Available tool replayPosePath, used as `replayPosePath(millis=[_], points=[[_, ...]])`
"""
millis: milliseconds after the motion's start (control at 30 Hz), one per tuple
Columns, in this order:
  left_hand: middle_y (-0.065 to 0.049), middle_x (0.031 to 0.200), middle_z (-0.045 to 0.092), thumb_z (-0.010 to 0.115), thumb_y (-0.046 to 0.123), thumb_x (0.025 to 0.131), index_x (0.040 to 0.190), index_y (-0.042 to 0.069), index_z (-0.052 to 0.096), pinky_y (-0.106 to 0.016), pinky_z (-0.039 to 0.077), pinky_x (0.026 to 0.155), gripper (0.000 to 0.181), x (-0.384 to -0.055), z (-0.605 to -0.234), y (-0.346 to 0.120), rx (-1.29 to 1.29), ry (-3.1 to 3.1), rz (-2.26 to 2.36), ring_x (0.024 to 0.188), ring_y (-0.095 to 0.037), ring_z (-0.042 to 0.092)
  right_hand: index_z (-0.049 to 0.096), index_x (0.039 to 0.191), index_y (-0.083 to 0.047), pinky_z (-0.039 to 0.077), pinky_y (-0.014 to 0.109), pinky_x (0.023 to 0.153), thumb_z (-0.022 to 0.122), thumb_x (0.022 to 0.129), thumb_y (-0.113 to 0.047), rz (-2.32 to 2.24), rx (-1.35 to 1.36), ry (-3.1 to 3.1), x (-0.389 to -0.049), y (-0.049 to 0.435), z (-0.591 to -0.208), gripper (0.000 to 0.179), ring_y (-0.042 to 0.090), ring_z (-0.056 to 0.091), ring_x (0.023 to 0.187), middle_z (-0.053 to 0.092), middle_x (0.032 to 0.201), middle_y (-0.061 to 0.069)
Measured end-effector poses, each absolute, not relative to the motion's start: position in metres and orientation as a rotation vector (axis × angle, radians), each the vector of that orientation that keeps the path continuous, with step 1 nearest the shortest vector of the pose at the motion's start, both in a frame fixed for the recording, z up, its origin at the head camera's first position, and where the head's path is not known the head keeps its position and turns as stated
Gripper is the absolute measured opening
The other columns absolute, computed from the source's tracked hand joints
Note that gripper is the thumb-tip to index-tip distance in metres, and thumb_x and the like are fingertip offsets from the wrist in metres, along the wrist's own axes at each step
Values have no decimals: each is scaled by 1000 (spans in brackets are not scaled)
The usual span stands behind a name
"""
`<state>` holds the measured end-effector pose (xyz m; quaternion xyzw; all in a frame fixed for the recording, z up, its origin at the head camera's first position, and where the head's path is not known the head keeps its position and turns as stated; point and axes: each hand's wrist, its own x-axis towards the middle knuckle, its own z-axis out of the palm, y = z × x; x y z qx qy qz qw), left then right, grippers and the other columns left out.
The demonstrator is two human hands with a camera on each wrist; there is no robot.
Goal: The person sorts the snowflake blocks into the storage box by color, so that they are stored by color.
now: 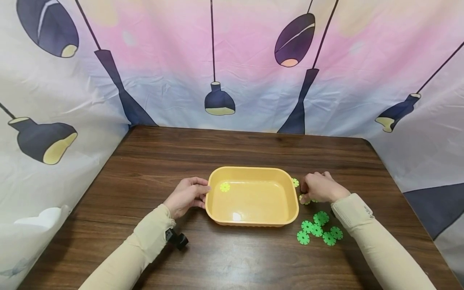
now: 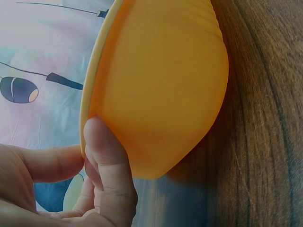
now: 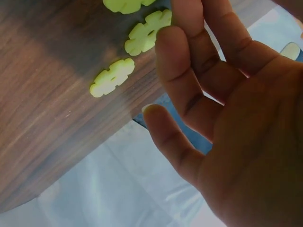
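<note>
A thin yellow-green notched disc (image 1: 307, 202) lay at my right hand (image 1: 322, 188); I couldn't tell whether its bent fingers pinched it, and a glancing touch might have skidded it. Left of that hand, the yellow tray (image 1: 257, 201) stood in the way, its opposite rim pinched by my left hand (image 1: 186, 196); green notched discs (image 1: 317, 230) lay near the right wrist.

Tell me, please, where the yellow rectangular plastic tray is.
In the head view, the tray stands centrally on the brown wooden table, between the left hand holding its rim and the right hand, with green notched discs off its near right corner.
</note>
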<state>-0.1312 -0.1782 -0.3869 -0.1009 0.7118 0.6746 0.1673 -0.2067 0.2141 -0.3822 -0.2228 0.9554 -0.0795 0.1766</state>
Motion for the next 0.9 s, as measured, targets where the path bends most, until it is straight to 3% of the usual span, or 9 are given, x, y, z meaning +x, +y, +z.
replayPosePath(millis=[167,700,900], points=[[-14,88,57,59,6,94,120,-11,49,-28,55,54,32,-131,-388,-179,-286,2022,1924,64,-17,56,68,80,-15,30,60,91,82,78,-27,-228,-622,2706,-206,212,-382,18,18,53,77,61,74,-7],[-13,88,58,59,7,95,122,-9,48,-29,56,55,34,-132,-388,-181,-289,2012,1924,65,-17,56,64,80,-16,30,52,83,77,83,-29,-184,-644,2696,-206,212,-385,18,18,51,76,58,73,-7],[-13,89,57,59,7,94,121,-9,48,-28,56,55,33,-132,-388,-181,-285,2008,1924,65,-17,56,66,93,-12,28,56,88,79,82,-28,-251,-649,2719,-203,213,-385,23,16,53,77,58,75,-8]])
